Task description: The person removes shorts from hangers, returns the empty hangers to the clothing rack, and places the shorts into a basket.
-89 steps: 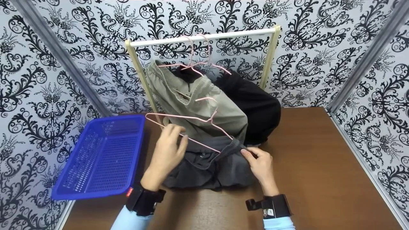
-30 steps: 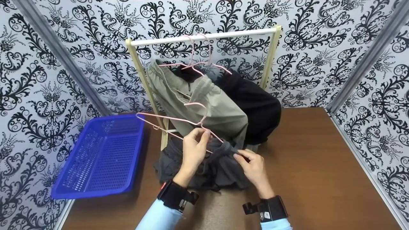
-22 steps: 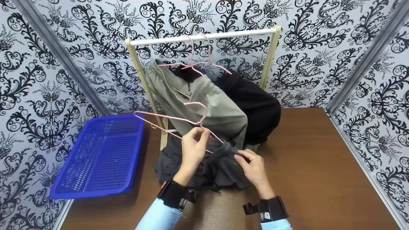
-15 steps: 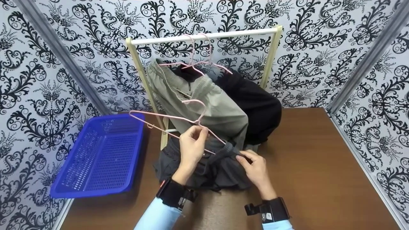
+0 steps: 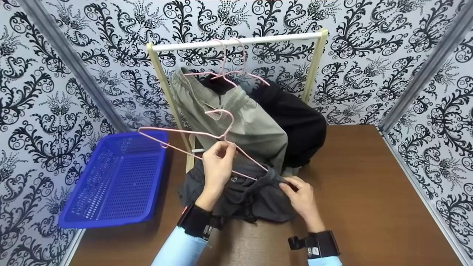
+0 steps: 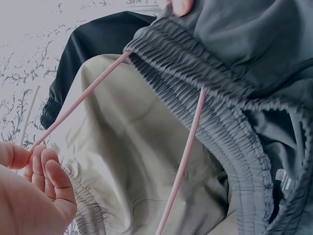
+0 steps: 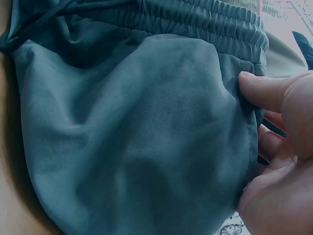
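Observation:
My left hand (image 5: 217, 166) pinches a pink clothes hanger (image 5: 177, 130) on its sloping arm, just below the hook. The hanger's right end sits inside the elastic waistband (image 6: 186, 68) of dark grey pants (image 5: 269, 199), while its left end sticks out bare. At the right side of that waistband, my right hand (image 5: 301, 194) pinches the cloth. In the right wrist view, the thumb (image 7: 259, 90) lies on the outside of the pants, the other fingers partly behind the fabric. The pants' lower part lies bunched on the table.
A small rack with a white rail (image 5: 273, 39) stands behind, bearing beige pants (image 5: 255, 122) and black pants (image 5: 303, 122) on pink hangers. To the left is a blue basket (image 5: 107, 223). Brown table (image 5: 373, 199) surface extends to the right; patterned walls surround it.
My left hand came from the hanger's left side to its right arm. Lately the hanger has shifted left and slightly up, while my right hand has drawn the waistband a little right.

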`<state>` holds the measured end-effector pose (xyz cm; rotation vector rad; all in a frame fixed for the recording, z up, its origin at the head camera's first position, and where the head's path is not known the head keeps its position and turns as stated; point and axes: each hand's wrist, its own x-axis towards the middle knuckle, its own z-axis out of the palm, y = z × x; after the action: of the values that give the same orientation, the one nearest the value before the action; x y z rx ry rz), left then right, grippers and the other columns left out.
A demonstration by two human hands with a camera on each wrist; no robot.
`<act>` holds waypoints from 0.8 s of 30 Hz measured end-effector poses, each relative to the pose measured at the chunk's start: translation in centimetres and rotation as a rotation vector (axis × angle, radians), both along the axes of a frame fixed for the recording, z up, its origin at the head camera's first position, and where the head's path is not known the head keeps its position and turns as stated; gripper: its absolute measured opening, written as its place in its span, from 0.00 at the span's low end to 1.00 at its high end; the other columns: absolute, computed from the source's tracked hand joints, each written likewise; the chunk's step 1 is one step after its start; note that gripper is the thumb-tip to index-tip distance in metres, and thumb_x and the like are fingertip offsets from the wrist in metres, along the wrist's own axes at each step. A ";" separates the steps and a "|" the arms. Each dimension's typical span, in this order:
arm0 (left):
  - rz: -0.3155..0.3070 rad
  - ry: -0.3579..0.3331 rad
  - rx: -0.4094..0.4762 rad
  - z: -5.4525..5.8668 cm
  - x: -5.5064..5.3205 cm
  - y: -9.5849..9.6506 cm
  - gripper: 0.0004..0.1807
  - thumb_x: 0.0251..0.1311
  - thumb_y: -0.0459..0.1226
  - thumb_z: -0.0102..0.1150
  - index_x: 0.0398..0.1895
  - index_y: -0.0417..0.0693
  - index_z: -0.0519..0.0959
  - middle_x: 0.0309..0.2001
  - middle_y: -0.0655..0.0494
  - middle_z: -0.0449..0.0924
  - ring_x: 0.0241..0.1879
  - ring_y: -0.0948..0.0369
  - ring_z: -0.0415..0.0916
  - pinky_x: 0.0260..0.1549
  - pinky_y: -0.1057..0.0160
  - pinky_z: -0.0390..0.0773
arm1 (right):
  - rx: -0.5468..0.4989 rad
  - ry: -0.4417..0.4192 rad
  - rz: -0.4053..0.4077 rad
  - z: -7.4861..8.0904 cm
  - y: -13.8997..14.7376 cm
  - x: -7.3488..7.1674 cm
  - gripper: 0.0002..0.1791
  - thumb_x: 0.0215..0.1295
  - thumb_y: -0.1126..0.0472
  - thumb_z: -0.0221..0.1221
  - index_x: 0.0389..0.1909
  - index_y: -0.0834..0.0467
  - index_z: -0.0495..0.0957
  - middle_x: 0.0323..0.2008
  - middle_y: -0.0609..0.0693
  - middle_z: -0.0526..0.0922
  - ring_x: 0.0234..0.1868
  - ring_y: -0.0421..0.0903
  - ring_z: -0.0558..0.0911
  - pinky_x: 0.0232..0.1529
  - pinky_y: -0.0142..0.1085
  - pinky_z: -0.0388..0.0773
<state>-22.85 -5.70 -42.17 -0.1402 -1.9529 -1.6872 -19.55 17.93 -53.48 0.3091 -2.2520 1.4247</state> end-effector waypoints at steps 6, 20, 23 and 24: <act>0.009 0.026 -0.007 0.3 0.0 -0.5 0.09 0.64 0.30 0.63 0.25 0.39 0.83 0.22 0.47 0.84 0.20 0.66 0.74 0.22 0.72 0.68 | 0.008 -0.096 -0.036 -0.6 0.6 0.0 0.06 0.62 0.69 0.69 0.39 0.66 0.88 0.36 0.57 0.89 0.34 0.36 0.82 0.36 0.24 0.75; 0.040 0.048 0.008 0.9 0.0 -1.1 0.09 0.63 0.29 0.64 0.24 0.39 0.83 0.23 0.50 0.84 0.21 0.67 0.73 0.23 0.72 0.70 | 0.081 -0.247 -0.156 -1.7 1.5 -0.1 0.08 0.63 0.65 0.68 0.40 0.66 0.87 0.42 0.61 0.89 0.43 0.56 0.86 0.46 0.46 0.81; 0.044 0.050 0.009 0.9 0.0 -1.2 0.08 0.63 0.29 0.64 0.25 0.38 0.83 0.23 0.49 0.84 0.20 0.67 0.74 0.23 0.72 0.70 | 0.089 -0.277 -0.168 -2.0 1.7 -0.2 0.08 0.63 0.65 0.68 0.39 0.66 0.87 0.42 0.61 0.89 0.43 0.58 0.86 0.47 0.49 0.80; 0.045 0.050 0.010 0.9 0.0 -1.2 0.08 0.63 0.29 0.64 0.25 0.38 0.83 0.23 0.49 0.84 0.20 0.67 0.73 0.23 0.72 0.70 | 0.091 -0.289 -0.173 -2.1 1.7 -0.3 0.07 0.63 0.65 0.67 0.39 0.65 0.87 0.41 0.61 0.89 0.42 0.57 0.85 0.46 0.48 0.80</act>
<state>-22.83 -6.92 -41.24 -0.1326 -1.8974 -1.6485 -19.80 19.65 -55.58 -0.0689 -2.5081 1.3500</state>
